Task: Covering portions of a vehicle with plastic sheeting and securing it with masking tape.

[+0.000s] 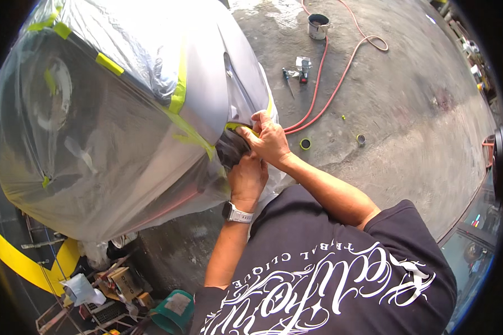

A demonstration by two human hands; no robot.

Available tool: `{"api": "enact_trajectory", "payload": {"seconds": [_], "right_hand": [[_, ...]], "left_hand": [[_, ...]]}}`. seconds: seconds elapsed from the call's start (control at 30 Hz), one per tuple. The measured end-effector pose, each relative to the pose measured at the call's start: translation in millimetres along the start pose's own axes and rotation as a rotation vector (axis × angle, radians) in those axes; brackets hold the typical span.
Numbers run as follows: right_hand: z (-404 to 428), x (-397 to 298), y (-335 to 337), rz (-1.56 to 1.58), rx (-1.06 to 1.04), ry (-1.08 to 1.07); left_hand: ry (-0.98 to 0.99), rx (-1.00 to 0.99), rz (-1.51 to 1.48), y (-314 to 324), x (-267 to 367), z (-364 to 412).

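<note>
In front of me a vehicle is wrapped in clear plastic film (121, 155), with a grey body panel (203, 90) left bare. Yellow-green masking tape (233, 125) edges a dark, film-covered recess (233, 148) at the panel's lower end. My right hand (270, 138) is on this tape, thumb laid along it and fingers bent round the panel edge. Just below, my left hand (248, 178), with a watch (237, 213) on the wrist, is curled against the film; its fingertips are hidden. More tape (178, 98) borders the bare panel.
A red hose (318, 92) loops over the concrete floor past a pot (318, 27). A screwdriver (288, 79), a black tool (304, 71) and a tape roll (305, 144) lie right of the vehicle. A cardboard box (125, 282) and green bucket (174, 312) are lower left.
</note>
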State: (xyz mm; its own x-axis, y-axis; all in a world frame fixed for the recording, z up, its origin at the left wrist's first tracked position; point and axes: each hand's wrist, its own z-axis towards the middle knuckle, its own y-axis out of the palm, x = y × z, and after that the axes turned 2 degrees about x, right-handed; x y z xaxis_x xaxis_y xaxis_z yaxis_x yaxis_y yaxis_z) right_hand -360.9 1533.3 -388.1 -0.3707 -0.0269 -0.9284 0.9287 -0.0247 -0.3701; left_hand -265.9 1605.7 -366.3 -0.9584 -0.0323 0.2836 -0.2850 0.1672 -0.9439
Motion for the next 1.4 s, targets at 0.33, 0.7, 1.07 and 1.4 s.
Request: {"api": "enact_trajectory", "payload": {"seconds": [0.33, 0.7, 1.07, 1.4], "right_hand": [[-2, 12, -5, 0.279, -0.081, 0.043], [4, 6, -6, 0.255, -0.060, 0.185], [9, 11, -20, -0.075, -0.037, 0.118], [-4, 33, -25, 0.301, -0.200, 0.279]], "left_hand": [[0.033, 0.008, -0.016, -5, -4, 3], [0.070, -0.002, -0.053, -8, -6, 3], [0.117, 0.043, 0.012, -5, -8, 3], [0.029, -0.001, -0.103, -11, 1, 0]]}}
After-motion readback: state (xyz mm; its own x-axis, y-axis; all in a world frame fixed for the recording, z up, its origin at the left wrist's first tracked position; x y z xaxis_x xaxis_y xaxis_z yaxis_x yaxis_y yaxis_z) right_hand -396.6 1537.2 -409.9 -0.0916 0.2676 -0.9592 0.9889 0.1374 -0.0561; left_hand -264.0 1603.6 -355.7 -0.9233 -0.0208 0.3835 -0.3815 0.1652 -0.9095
